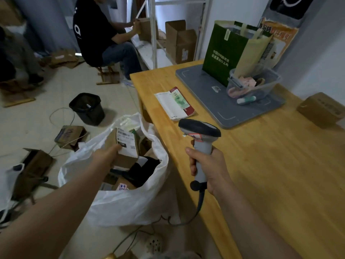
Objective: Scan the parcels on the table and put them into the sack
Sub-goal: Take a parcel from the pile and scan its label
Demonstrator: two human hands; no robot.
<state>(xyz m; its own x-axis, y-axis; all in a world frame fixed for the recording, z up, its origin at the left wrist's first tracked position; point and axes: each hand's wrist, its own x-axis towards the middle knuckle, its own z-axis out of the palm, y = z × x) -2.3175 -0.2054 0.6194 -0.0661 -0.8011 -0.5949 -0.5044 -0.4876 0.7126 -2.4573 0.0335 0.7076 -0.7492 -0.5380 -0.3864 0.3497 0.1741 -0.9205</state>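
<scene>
Parcels come first: a small brown cardboard parcel with a white shipping label [125,146] sits lower left of centre, grasped by the left hand [109,153] just over the open mouth of the white plastic sack [130,200], probably so it falls among the boxes already inside. To the right, the right hand [207,169] is clenched round the grey corded barcode scanner [200,139], kept raised, likely ready for the next item. On the wooden bench [270,174], a red-and-white flat mailer [174,104] and a brown carton [322,109] at the right edge remain.
</scene>
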